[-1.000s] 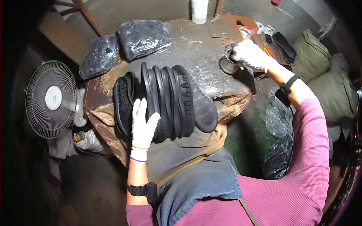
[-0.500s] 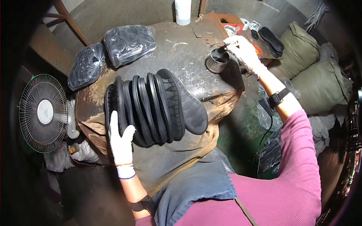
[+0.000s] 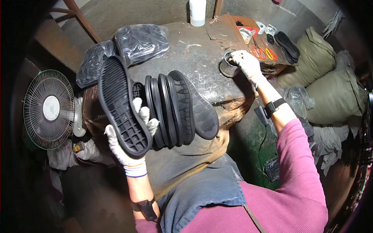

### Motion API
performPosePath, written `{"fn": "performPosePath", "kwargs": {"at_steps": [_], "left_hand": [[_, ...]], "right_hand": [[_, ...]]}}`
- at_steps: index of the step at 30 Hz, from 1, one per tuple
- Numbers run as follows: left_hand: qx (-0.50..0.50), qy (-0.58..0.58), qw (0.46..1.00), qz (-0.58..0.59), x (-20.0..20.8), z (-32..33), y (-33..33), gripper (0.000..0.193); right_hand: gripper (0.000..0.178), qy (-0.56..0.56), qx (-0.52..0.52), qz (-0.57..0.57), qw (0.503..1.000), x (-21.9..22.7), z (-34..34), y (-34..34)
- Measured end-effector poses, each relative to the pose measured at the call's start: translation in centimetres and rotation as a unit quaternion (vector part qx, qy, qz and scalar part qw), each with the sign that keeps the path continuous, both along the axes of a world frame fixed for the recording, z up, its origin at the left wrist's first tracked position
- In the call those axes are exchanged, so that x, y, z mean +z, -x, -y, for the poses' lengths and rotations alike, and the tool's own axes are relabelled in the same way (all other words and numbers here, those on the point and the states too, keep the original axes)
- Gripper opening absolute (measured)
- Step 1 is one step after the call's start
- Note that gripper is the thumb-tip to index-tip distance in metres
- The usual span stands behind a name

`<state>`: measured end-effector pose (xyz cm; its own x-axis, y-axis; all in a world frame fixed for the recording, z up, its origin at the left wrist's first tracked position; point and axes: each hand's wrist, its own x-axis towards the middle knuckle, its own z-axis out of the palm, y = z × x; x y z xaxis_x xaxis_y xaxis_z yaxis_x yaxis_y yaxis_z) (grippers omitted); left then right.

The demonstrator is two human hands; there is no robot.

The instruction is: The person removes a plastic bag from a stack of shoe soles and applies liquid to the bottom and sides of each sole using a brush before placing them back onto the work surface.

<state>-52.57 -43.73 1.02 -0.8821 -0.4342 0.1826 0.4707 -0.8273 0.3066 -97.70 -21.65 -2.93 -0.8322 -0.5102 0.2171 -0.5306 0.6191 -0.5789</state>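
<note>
My left hand (image 3: 119, 150), in a white glove, grips a black shoe sole (image 3: 126, 112) near its lower end. The sole is tilted up, its ribbed and gridded face toward me. Right beside it a row of several black soles (image 3: 167, 110) leans together on the bench, partly hidden by the held sole. The last sole (image 3: 204, 116) of the row lies flatter, showing its patterned face. My gloved right hand (image 3: 248, 64) is at the rim of a dark metal cup (image 3: 228, 71), fingers pinched together. What they hold inside the cup is hidden.
Plastic-wrapped black packs (image 3: 142, 43) lie at the back left of the bench (image 3: 186, 58). A fan (image 3: 49, 108) stands at the left. A white bottle (image 3: 197, 13) is at the back. Scissors (image 3: 265, 53) and dark insoles (image 3: 286, 47) lie right, beside green sacks (image 3: 330, 89).
My left hand has taken a sole from the left end of the row and raised it, gridded face toward me. The right hand has dipped lower at the cup.
</note>
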Motion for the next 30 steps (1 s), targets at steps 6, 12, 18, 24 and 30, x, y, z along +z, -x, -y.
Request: {"fn": "performPosePath", "kwargs": {"at_steps": [6, 12, 18, 24, 30], "left_hand": [[-0.082, -0.020, 0.996, -0.002, 0.0, -0.9, 2.6, 0.095], [-0.097, -0.010, 0.995, 0.001, 1.7, -1.6, 3.7, 0.094], [-0.131, -0.045, 0.990, 0.022, 1.4, -3.2, 6.9, 0.085], [-0.142, -0.063, 0.986, 0.053, -0.9, -5.0, 8.1, 0.082], [-0.175, -0.018, 0.978, 0.114, -2.1, -6.8, 7.9, 0.080]], "right_hand": [[0.028, 0.211, 0.006, -0.006, 0.977, -0.4, -0.7, -0.4], [0.029, 0.305, -0.018, 0.023, 0.952, -1.7, -2.9, 1.0], [0.022, 0.375, -0.046, 0.107, 0.919, -4.2, -6.4, 3.6], [0.025, 0.249, 0.052, -0.119, 0.960, 2.6, 0.5, -7.1], [0.031, 0.460, 0.083, 0.207, 0.859, 2.2, 5.8, -8.9]]}}
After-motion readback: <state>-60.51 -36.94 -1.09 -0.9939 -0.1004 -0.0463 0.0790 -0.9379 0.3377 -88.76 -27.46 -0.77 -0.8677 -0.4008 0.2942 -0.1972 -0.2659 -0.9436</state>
